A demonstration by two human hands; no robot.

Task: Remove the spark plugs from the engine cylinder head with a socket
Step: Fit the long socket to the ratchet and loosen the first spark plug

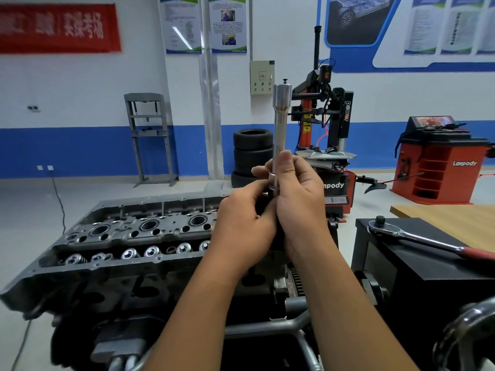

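Spark plugs: none plainly visible anywhere; can't tell whether one sits in the dark bit hidden between the palms. Head view only.

Long polished steel spark plug socket with extension [278, 135] held upright, wide end up, in front of chest, above the right end of the grey cast-metal engine cylinder head [128, 236]. Right hand [297, 199] wrapped round the lower shaft, thumb up along it. Left hand [246, 218] curled at the bottom end, pinching something dark there; exact item hidden.

Cylinder head on a stand, tilted toward camera. Three round plug wells [149, 225] open and visible along the top row, a fourth spot hidden behind left hand. Wells look dark inside, depth unreadable, so plugs in or out cannot tell. Row of shiny valve springs [128, 254] below the wells.

Chrome ratchet wrench with red handle [417, 238] lying unattached on black cabinet top [417, 263] to the right, well apart from socket.

Judgement: mid-task or early; tool off the engine, ratchet not fitted. Left: seat socket in a well, turn, lift plug, repeat for the rest.
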